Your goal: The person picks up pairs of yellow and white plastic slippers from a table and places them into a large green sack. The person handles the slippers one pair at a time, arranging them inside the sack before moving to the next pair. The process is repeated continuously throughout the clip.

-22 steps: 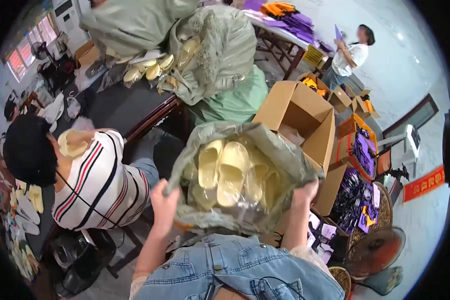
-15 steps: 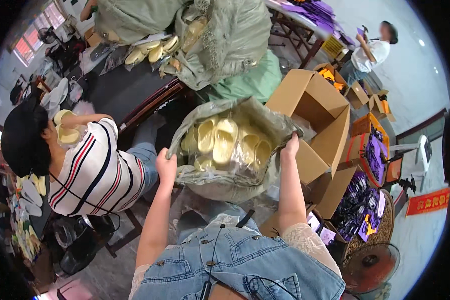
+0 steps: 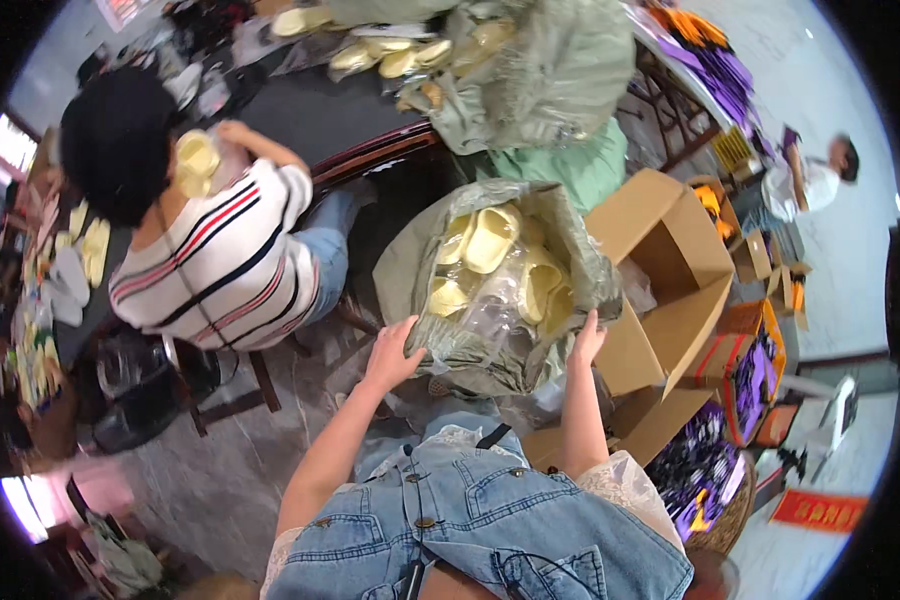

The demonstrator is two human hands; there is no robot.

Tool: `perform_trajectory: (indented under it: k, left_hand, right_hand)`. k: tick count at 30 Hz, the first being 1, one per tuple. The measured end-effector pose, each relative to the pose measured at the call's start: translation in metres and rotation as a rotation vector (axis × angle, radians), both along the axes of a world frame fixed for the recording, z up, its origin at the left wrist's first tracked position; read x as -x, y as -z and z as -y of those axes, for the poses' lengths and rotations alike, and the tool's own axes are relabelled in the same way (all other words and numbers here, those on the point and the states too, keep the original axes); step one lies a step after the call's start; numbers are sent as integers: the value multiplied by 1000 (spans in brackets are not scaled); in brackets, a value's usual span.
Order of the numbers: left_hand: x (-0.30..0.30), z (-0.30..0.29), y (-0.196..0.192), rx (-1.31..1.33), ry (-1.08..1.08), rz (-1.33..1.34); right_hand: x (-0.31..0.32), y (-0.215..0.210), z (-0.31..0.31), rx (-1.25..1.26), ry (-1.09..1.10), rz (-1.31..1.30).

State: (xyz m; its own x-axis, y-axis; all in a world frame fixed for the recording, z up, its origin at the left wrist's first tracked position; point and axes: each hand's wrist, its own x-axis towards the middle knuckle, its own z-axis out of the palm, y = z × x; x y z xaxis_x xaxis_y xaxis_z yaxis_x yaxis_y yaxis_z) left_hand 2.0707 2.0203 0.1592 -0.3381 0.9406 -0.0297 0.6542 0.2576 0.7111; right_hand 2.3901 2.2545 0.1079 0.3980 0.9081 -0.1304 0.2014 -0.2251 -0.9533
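A grey-green woven sack (image 3: 402,262) stands with its mouth wide toward me, just in front of my body. Inside lie several pale yellow clogs (image 3: 492,240), wrapped in clear plastic bags (image 3: 497,303). My left hand (image 3: 394,354) is closed on the near left part of the sack's rim. At the near right, my right hand (image 3: 588,340) grips the rim with the thumb upright along it. The fingertips of both hands are partly hidden by the cloth.
Right of the sack stands a cardboard box (image 3: 700,255) with raised flaps. A seated person in a striped top (image 3: 225,250) holds a yellow clog (image 3: 197,163) at the left. Beyond the sack, a dark table (image 3: 335,115) bears bagged clogs and large sacks (image 3: 530,80).
My view has swung left. The sack's mouth is narrower, and my left hand has shifted from its left side to the near left rim. My right hand still holds the right side.
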Motion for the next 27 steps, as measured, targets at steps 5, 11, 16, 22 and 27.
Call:
perform_trajectory:
  k: [5,11,16,22,27]
  left_hand:
    - [19,79,9,-77,-95,-41]
    - [47,249,-1,579,-68,228]
    - [72,370,-16,655,-314,201]
    - [110,516,-17,519,-588,130]
    - [151,617,-29,582,-722,75]
  right_hand:
    - [26,-77,18,-296,-160,191]
    - [136,-137,74,-940,-422,715]
    - [278,-130,221,-935,-1212,324]
    - [421,-112,468,-807,-2015,200]
    - [508,-105,601,-724,-2534,288]
